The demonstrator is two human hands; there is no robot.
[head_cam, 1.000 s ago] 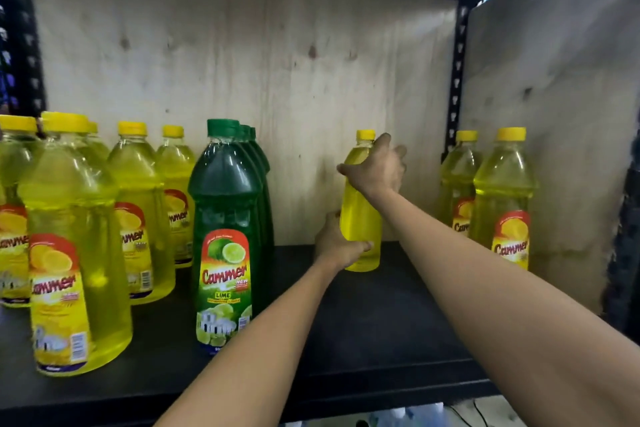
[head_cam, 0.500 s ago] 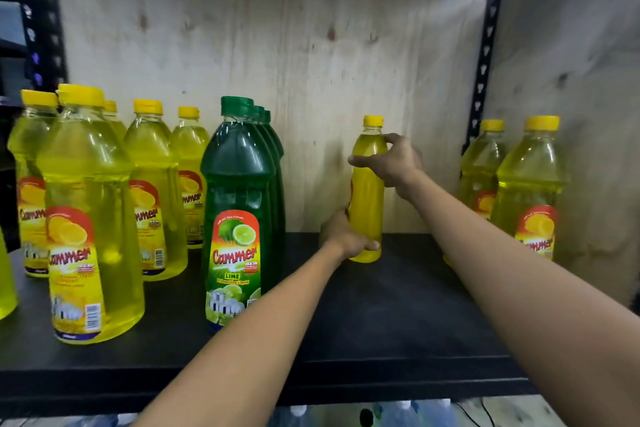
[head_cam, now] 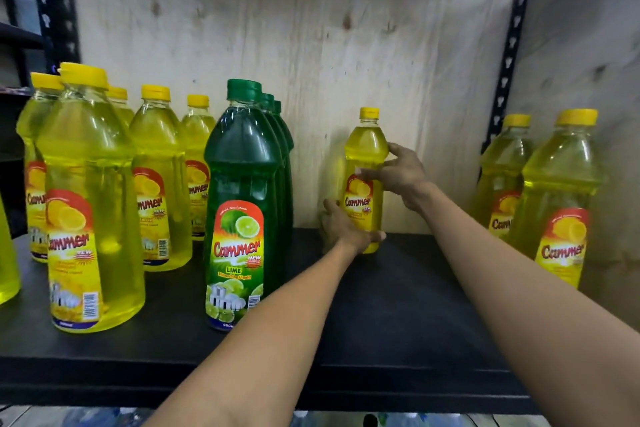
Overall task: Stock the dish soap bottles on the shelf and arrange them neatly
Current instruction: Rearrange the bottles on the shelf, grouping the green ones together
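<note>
Nearest the camera, two bare forearms rise from the bottom of the frame over the front edge of the black shelf (head_cam: 398, 315). In the lower left stands a big yellow bottle (head_cam: 91, 204), upright, label forward, with more yellow bottles (head_cam: 162, 180) ranked behind it toward the left edge. Just right of them, left of centre, a green lime bottle (head_cam: 242, 208) heads a row of green bottles running back to the wall. On the right side of the frame, two yellow bottles (head_cam: 557, 198) stand one behind the other beside the wooden side panel.

Farther in, at the centre, a small yellow bottle (head_cam: 365, 180) stands upright on the shelf, close to the plywood back wall (head_cam: 311, 62), apart from both groups. The left hand (head_cam: 346, 229) cups its base from the left side, fingers wrapped under the lower label. The right hand (head_cam: 401, 173) grasps its shoulder and upper label from the right, thumb and fingers pressed on the plastic. The label faces front.
</note>
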